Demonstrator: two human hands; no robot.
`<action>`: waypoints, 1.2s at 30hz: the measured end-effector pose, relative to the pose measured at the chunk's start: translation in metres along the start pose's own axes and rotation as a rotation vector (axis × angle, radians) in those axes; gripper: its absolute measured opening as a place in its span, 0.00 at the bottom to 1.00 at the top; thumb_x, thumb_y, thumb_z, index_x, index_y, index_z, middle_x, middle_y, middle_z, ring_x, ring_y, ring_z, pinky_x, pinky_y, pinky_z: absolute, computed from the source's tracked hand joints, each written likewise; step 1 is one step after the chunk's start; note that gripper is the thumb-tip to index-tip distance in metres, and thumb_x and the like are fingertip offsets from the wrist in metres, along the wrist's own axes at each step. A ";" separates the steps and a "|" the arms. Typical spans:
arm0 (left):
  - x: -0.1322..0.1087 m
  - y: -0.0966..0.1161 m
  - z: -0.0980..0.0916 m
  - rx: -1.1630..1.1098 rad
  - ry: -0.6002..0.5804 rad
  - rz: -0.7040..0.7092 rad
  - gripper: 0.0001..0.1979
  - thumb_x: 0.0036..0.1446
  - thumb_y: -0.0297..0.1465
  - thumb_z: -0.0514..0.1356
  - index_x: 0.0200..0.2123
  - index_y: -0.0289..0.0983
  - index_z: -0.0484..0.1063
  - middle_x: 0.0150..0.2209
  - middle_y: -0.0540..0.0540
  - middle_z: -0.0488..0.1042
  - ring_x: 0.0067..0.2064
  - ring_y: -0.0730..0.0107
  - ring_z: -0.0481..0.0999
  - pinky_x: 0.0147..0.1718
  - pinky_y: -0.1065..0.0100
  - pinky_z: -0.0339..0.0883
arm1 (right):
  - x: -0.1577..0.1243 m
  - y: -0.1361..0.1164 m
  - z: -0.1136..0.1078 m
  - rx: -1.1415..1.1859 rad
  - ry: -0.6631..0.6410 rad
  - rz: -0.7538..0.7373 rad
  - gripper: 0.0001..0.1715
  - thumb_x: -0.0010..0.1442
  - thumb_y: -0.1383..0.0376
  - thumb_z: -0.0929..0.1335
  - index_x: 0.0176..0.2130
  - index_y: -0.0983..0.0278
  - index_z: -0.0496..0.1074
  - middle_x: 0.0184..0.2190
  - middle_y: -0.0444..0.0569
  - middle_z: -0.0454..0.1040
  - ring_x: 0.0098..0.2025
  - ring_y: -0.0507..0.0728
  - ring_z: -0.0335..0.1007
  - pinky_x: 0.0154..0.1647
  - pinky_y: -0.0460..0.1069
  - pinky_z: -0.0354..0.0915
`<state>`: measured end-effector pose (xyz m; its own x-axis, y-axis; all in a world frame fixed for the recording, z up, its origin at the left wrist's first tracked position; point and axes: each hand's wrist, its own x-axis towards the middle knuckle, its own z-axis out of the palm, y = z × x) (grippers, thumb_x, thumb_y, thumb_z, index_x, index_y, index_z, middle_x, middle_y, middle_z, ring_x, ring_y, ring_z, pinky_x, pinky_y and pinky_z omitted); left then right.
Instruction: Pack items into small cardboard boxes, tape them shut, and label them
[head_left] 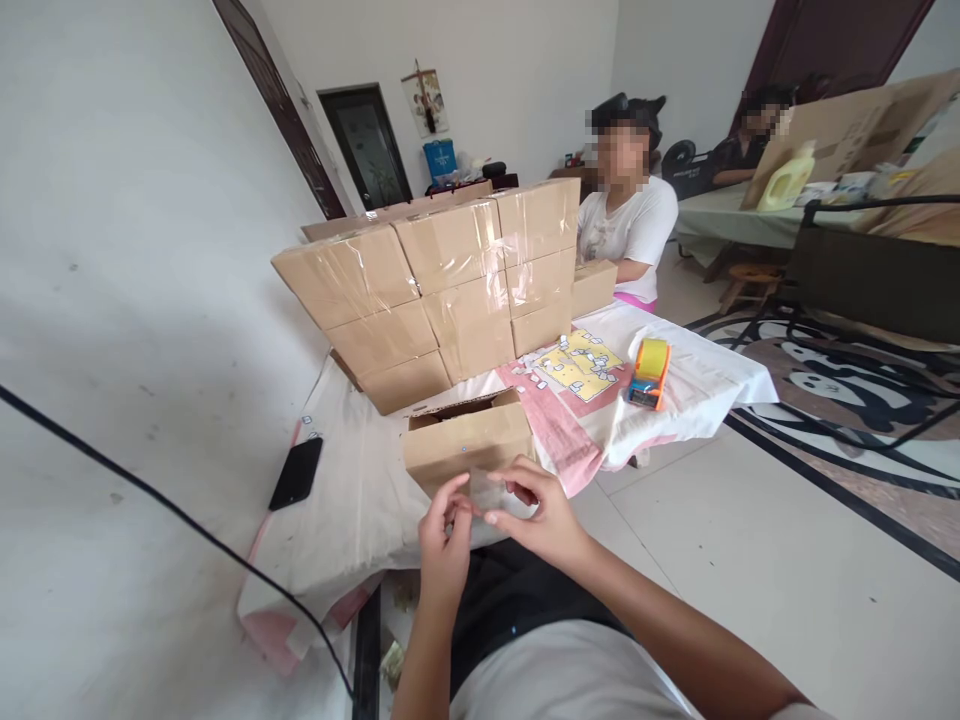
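Note:
My left hand (450,520) and my right hand (544,510) meet in front of my lap, fingertips closed on a small see-through plastic piece (487,490) stretched between them. Whether it is a bag or a bit of film I cannot make out. Just beyond my fingers stands a brown cardboard box (465,445) with its top partly open; what is inside is hidden. Behind that box rises a stack of taped cardboard boxes (465,320). To the right on the table lies an orange and blue tape dispenser (649,375) with a yellow roll.
On a yellow sheet (574,375) lie several small white pieces. A black phone (296,473) rests at the table's left edge. A black cable (172,520) crosses the left side. Behind the stack is a person in a white shirt (637,215); another person (739,150) sits farther back.

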<state>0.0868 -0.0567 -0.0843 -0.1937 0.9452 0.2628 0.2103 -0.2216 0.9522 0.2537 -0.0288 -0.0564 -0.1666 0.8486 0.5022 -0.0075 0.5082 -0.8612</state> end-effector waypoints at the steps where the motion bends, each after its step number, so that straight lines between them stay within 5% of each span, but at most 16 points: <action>1: -0.001 0.000 0.002 0.008 0.006 -0.005 0.16 0.63 0.38 0.56 0.51 0.39 0.72 0.29 0.51 0.76 0.32 0.69 0.77 0.34 0.69 0.70 | 0.000 0.001 0.000 -0.022 0.011 0.001 0.11 0.57 0.61 0.76 0.41 0.60 0.80 0.30 0.44 0.67 0.29 0.52 0.60 0.28 0.48 0.57; 9: 0.010 0.009 0.006 0.318 0.176 -0.039 0.13 0.62 0.41 0.57 0.44 0.41 0.75 0.24 0.51 0.78 0.28 0.64 0.78 0.32 0.64 0.73 | 0.008 -0.008 -0.009 0.002 0.077 -0.103 0.05 0.64 0.63 0.71 0.37 0.56 0.80 0.33 0.47 0.70 0.37 0.56 0.69 0.40 0.53 0.65; 15: 0.055 0.033 -0.008 0.693 0.362 0.291 0.16 0.61 0.37 0.59 0.51 0.40 0.75 0.54 0.39 0.77 0.58 0.49 0.71 0.58 0.49 0.62 | 0.062 -0.029 -0.041 0.050 0.005 -0.001 0.07 0.57 0.56 0.76 0.30 0.56 0.82 0.38 0.48 0.71 0.45 0.59 0.69 0.53 0.58 0.61; 19: 0.083 0.039 -0.005 1.041 0.251 0.452 0.25 0.66 0.35 0.55 0.65 0.40 0.63 0.69 0.40 0.63 0.70 0.46 0.58 0.64 0.41 0.52 | 0.113 -0.029 -0.048 0.083 -0.118 0.085 0.15 0.49 0.50 0.79 0.27 0.58 0.82 0.44 0.50 0.73 0.54 0.63 0.68 0.62 0.60 0.56; 22: 0.089 0.034 -0.002 1.050 0.077 0.401 0.21 0.70 0.34 0.49 0.64 0.45 0.64 0.66 0.46 0.68 0.70 0.53 0.60 0.66 0.38 0.44 | 0.136 -0.029 -0.050 0.091 -0.171 0.134 0.18 0.47 0.48 0.80 0.26 0.58 0.82 0.50 0.51 0.74 0.60 0.65 0.65 0.66 0.61 0.52; 25: 0.083 0.025 -0.002 1.006 -0.012 0.348 0.19 0.71 0.36 0.47 0.60 0.45 0.69 0.62 0.47 0.73 0.66 0.56 0.67 0.68 0.39 0.44 | 0.137 -0.044 -0.054 0.188 -0.214 0.139 0.13 0.50 0.51 0.80 0.27 0.57 0.82 0.54 0.49 0.74 0.62 0.64 0.64 0.65 0.60 0.55; 30: 0.076 0.019 -0.005 0.996 -0.053 0.353 0.22 0.69 0.39 0.51 0.62 0.41 0.68 0.64 0.42 0.70 0.67 0.51 0.66 0.68 0.37 0.46 | 0.128 -0.065 -0.057 0.321 -0.338 0.133 0.07 0.56 0.56 0.77 0.29 0.55 0.83 0.56 0.46 0.75 0.63 0.63 0.65 0.61 0.59 0.62; 36: 0.076 0.016 -0.007 1.000 -0.041 0.385 0.23 0.68 0.41 0.52 0.63 0.42 0.67 0.64 0.42 0.70 0.67 0.51 0.66 0.67 0.37 0.48 | 0.156 0.012 -0.047 -0.191 -0.244 0.141 0.09 0.49 0.57 0.78 0.24 0.59 0.81 0.56 0.52 0.74 0.64 0.67 0.63 0.67 0.64 0.53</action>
<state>0.0690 0.0100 -0.0477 0.0817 0.8650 0.4951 0.9433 -0.2274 0.2418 0.2736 0.1165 0.0153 -0.3838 0.8642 0.3255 0.2135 0.4260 -0.8792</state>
